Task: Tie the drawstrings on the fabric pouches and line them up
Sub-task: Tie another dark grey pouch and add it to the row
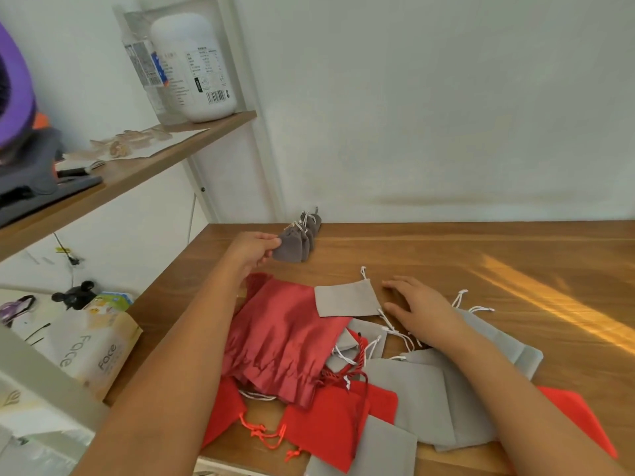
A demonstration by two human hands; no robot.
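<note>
Nearest the viewer, the wooden table (446,255) carries all the work, in two groups: a loose heap at its front edge and a short row near its far left corner.

Heap (untied stock). Largest is one rose satin pouch (285,338), lying flat with its gathered mouth toward the viewer. Next come the light grey pouches (422,393), at least five and overlapping, so an exact count cannot be given; their white cords (391,333) trail loose. Three bright red pouches (326,424) show, one at the left, one in the centre with slack red cords, and one partly hidden at the right.

Row (finished stock). The small dark grey pouches (307,235) stand close together in a line running toward the wall, each drawn shut at the top. About four can be made out; those at the back overlap.

Hands. The left hand (252,250) pinches the side of the front pouch (290,249) of that row between thumb and fingers, apparently setting it into line. The right hand (417,305) lies flat with fingers extended over the heap's far edge, gripping nothing.

Progress. Judged from this layout, only the smallest pouches are tied and lined up. The whole heap, by far the greater part, is left to do.
</note>
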